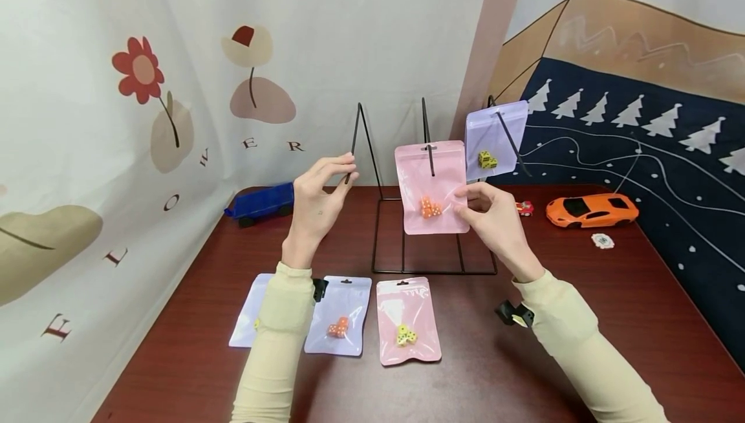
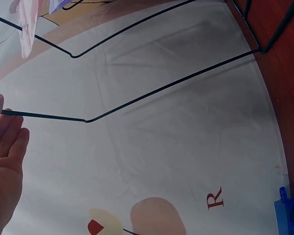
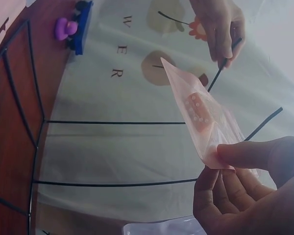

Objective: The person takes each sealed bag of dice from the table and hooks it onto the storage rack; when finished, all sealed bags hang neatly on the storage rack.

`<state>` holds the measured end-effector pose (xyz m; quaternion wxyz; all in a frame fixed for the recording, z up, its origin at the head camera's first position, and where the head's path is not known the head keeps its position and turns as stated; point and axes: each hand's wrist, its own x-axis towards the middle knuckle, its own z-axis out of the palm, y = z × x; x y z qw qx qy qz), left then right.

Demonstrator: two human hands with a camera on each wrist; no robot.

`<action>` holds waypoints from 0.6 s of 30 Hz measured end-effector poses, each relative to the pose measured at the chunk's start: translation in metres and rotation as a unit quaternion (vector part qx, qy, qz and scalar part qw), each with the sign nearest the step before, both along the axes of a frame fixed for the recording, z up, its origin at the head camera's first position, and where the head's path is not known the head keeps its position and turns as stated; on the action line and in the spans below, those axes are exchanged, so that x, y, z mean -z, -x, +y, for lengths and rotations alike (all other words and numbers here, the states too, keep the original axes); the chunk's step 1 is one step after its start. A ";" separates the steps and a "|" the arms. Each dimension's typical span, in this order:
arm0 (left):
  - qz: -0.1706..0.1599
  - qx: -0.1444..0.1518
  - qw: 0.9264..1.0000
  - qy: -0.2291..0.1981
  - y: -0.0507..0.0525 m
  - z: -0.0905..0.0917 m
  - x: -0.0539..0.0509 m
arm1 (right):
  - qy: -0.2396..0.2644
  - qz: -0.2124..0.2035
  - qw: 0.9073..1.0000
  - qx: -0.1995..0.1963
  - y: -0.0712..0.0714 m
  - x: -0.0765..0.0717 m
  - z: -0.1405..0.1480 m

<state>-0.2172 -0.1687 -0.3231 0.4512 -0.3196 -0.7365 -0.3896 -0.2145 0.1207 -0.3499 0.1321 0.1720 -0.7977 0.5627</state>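
A black wire rack (image 1: 433,272) has three upright prongs. My left hand (image 1: 319,206) pinches the tip of the left prong (image 2: 49,116) between thumb and fingers. On the middle prong hangs a pink pouch (image 1: 414,184) with orange dice, its slot round the wire. My right hand (image 1: 495,222) pinches that pouch's lower right edge; the right wrist view shows thumb and fingers on the pink pouch (image 3: 186,98). A purple pouch (image 1: 505,135) with yellow dice hangs on the right prong.
Lying before the rack are a pink pouch (image 1: 421,306) with yellow dice, a purple pouch (image 1: 349,297) with orange dice and another purple pouch (image 1: 247,313), partly behind my left arm. Behind stand a blue toy truck (image 1: 264,203), an orange toy car (image 1: 593,211) and a small red car (image 1: 526,208).
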 end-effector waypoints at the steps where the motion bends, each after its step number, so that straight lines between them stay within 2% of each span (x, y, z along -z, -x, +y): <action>1: 0.002 0.000 1.000 0.001 0.000 0.000 0.000 | 0.001 0.000 1.000 0.000 0.001 0.000 0.000; 18: 0.004 0.002 1.000 0.000 -0.001 -0.001 0.001 | -0.016 -0.003 1.000 0.026 0.022 -0.009 -0.009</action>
